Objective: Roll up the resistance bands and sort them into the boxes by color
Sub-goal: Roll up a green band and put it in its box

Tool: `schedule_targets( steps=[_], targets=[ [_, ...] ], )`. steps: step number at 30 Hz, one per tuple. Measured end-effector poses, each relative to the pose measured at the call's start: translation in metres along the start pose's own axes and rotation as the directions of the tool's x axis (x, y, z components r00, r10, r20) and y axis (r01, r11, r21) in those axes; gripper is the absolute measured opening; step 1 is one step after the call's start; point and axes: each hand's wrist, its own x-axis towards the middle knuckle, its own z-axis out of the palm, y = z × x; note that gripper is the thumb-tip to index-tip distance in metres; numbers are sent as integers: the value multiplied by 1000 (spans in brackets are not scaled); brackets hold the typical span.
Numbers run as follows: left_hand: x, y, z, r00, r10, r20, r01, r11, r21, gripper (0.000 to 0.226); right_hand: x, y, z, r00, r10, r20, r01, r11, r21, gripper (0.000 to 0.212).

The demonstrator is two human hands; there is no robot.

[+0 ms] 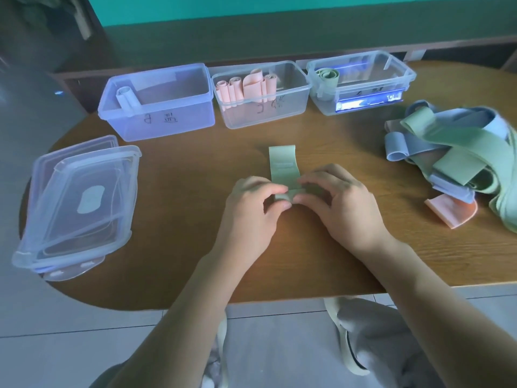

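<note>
Rolling step: left hand (253, 203) and right hand (334, 200) pinch the flat green rubber band (283, 166); next, finish rolling toward the right-hand clear plastic box (361, 92).

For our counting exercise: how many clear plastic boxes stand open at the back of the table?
3. The left box holds a pale roll, the middle box holds pink rolls, the right box holds a green roll. None seems hidden.
</note>
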Motion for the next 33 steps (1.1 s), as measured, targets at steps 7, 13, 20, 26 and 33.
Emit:
schedule_targets(
  steps=[7,13,20,26,33],
  targets=[
    [10,-4,2,1000,-13,-8,13,1000,19,23,8,7,3,996,-61,71,59,997,40,30],
    [20,-13,3,988,115,-107,-118,993,-13,7,18,10,1,992,9,130,-21,995,96,35],
    [33,-18,5,980,163,-111,-162,987,16,5,26,10,4,993,17,117,-34,989,145,25],
    [46,-13,1,992,-127,21,129,981,-148,6,31,14,5,992,-37,119,16,984,177,23],
    [41,-10,-1,992,-116,44,123,960,-251,6,39,18,9,994,7,107,-28,980,197,26]
  ],
)
